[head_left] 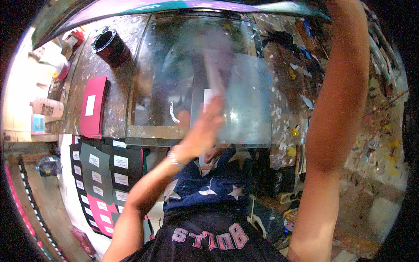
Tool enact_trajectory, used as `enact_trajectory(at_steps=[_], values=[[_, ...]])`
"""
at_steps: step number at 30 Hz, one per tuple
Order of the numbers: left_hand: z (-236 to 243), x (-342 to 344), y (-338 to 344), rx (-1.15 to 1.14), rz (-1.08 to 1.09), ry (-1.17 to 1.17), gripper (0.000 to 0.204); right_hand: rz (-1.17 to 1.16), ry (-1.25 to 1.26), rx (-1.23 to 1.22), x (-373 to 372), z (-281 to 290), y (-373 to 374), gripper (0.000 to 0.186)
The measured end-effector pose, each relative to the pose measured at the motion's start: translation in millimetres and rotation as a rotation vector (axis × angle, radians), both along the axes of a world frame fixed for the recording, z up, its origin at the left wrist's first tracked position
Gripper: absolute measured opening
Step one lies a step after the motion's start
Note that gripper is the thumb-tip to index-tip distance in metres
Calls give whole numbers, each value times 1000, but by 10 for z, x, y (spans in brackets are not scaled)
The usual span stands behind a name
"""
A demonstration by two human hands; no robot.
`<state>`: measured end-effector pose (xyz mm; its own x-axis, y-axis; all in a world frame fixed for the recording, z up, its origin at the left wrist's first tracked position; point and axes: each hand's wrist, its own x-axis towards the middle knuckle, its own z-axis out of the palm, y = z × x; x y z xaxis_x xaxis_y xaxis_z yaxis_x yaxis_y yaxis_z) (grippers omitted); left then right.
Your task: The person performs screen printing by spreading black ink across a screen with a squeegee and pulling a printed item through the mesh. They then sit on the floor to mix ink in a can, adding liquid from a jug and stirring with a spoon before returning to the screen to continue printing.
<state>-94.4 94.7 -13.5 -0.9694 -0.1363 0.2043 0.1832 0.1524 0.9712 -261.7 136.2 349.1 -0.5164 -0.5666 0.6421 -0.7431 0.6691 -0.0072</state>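
Observation:
My left hand (203,133), with a bracelet at its wrist, reaches over the near part of a glass-topped work surface (248,100). Its fingers look stretched out and are somewhat blurred. Just by the fingertips a small white piece (208,96) shows; whether they touch it cannot be told. My right forearm rises along the right side and leaves the picture at the top, so the right hand is out of sight. Close to where that arm leaves, a raised frame edge in purple and teal (192,6) spans the top.
Left of the glass lie a dark red folder-like piece (92,118) with a white label and a black tub (112,47). Below them hang black, grey and pink labelled sheets (97,174). Paint-spattered table (283,118) lies to the right. A white twisted scrap (173,112) rests on the glass.

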Motion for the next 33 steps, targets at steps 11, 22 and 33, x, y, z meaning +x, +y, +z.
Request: enact_trajectory(at_steps=[11,22,33], values=[[1826,562,-854,-1137,742,162,89,241,23,-58,389,-1115,536,54],[396,890,-837,-1112,160,-257,47,355,-435,395,875,-3066,833,40],[337,890,-854,-1103,177,-239,51,411,-439,285,749,-3191,883,24]])
